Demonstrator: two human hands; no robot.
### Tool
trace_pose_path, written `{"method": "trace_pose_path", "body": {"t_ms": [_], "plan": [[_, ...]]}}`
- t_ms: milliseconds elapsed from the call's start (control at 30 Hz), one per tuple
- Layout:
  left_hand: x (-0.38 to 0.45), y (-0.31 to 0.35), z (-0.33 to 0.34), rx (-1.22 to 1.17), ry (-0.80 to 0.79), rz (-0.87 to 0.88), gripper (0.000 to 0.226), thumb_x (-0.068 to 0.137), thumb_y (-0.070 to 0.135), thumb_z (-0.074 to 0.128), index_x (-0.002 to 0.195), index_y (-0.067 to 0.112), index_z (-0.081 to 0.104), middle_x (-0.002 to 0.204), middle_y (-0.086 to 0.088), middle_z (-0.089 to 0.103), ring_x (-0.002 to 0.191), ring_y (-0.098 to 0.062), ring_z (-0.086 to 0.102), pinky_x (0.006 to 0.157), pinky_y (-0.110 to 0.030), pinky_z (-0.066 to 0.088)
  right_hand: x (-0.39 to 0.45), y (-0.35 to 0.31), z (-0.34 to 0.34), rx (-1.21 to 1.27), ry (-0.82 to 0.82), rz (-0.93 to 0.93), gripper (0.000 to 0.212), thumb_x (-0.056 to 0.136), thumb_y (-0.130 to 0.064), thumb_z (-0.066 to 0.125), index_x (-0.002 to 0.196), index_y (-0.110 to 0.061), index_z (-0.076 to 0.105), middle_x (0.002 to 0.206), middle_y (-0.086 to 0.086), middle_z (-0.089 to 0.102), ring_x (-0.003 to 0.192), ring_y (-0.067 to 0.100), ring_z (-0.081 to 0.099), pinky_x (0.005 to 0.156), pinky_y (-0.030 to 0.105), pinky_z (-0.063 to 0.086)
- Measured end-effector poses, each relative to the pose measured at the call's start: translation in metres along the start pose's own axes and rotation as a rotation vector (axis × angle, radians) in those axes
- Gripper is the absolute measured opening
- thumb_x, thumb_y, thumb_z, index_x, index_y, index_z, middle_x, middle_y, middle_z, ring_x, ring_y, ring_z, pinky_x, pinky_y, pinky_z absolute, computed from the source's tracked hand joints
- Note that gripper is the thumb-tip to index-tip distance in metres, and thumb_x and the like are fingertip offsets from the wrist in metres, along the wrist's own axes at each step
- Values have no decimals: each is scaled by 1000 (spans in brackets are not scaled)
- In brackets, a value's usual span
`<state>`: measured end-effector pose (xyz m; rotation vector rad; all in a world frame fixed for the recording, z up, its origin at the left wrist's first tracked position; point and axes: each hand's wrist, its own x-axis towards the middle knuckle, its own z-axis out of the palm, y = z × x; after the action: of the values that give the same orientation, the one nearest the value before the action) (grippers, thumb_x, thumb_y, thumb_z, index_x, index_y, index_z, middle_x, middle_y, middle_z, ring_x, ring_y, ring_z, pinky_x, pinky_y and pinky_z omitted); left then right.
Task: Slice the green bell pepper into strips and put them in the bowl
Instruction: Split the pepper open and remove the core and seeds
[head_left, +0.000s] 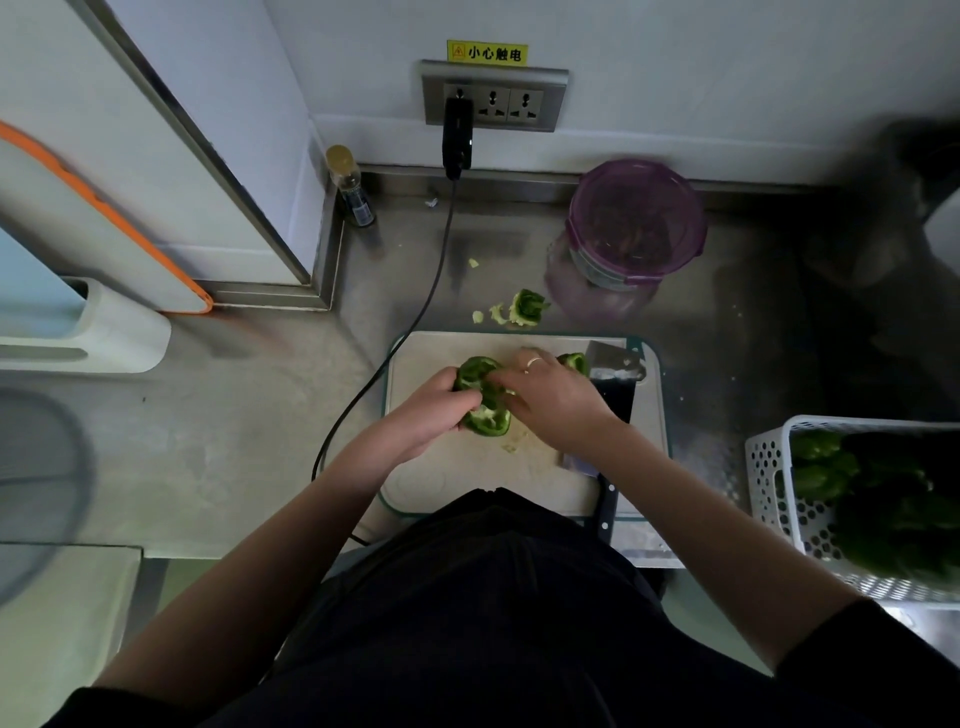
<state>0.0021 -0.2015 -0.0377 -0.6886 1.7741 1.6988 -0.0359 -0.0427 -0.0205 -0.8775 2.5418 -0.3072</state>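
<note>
Your left hand (434, 402) and right hand (553, 395) both grip the opened pepper (480, 392) above the board (467, 478); the cleaver (613, 374) lies beside them.

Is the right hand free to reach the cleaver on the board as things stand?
Probably yes, once it lets go: the right hand is busy on the pepper, but the cleaver lies just beside it on the board, nothing between.

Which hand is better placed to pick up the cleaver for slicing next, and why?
Probably the right hand: the cleaver lies on the cutting board directly beside and partly under it. The left hand grips the green pepper on the far side and can steady it.
</note>
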Motion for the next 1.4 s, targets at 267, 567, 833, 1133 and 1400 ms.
{"method": "trace_pose_path", "body": {"t_ms": [267,567,833,1133,1400], "plan": [[-5,9,-1,8,29,41,24,91,7,44,114,12,45,101,-4,54,97,-19,57,83,-35,53,17,-16,4,-369,20,49,33,96,-23,46,127,-19,39,129,10,45,116,28,46,85,40,42],[-1,13,-5,-55,46,35,25,91,3,43,113,14,45,107,-8,55,103,-24,57,90,-43,52,25,-19,1,16,97,77,18,96,-20,46,111,-13,49,112,10,48,103,29,51,68,37,43],[2,11,-19,-466,217,-18,34,86,-15,42,92,18,50,101,-10,53,92,-23,55,84,-42,48,36,8,-20,305,200,287,47,92,1,42,129,-26,52,130,5,56,114,26,53,92,42,49],[-12,21,6,-458,284,176,23,85,-13,47,82,9,47,82,-12,57,82,-27,57,85,-44,46,23,-54,-3,1130,-8,745,52,90,-57,48,112,-10,40,82,13,66,45,19,62,37,22,44],[-21,27,7,-366,117,133,31,86,4,48,112,19,42,110,-9,51,104,-28,57,79,-52,56,25,-36,-2,951,49,638,18,93,-21,43,99,-5,48,68,10,55,43,18,47,36,22,36]]}}
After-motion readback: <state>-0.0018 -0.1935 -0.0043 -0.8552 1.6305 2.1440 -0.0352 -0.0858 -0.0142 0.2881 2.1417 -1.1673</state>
